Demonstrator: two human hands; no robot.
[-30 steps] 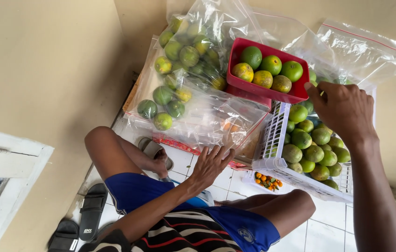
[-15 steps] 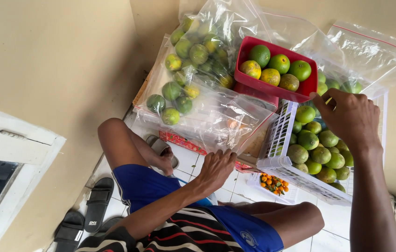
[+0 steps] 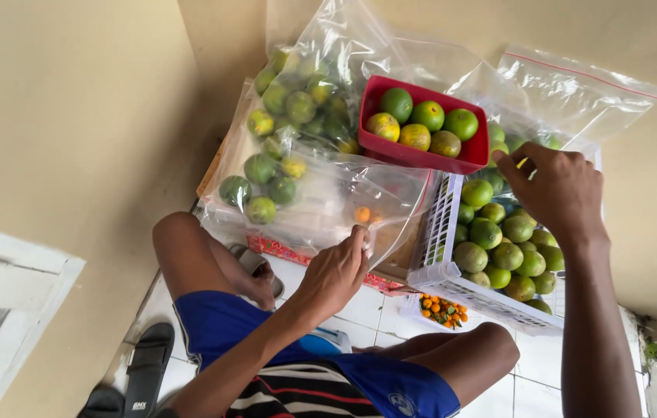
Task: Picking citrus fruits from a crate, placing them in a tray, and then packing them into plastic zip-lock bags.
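Observation:
My left hand (image 3: 334, 272) reaches forward and pinches the open edge of a large clear plastic bag (image 3: 328, 197). This bag lies over a low stand and holds one small orange fruit (image 3: 362, 214). My right hand (image 3: 557, 190) hovers with curled fingers over the far end of a white slotted basket (image 3: 440, 271) full of green citrus fruits (image 3: 502, 251). Its back faces me, so what the fingers hold is hidden. A red tray (image 3: 421, 155) with several green and yellow citrus sits just left of that hand.
Clear bags of green citrus (image 3: 289, 116) lean on the beige wall (image 3: 73, 116). An empty zip bag (image 3: 576, 93) stands behind the basket. A small tray of orange chillies (image 3: 440, 310) lies on the white tiled floor by my knees. Black sandals (image 3: 146, 371) sit at lower left.
My left hand has risen from near my knee to the plastic bag's edge and taken hold of it. My right hand stays over the basket, shifted slightly.

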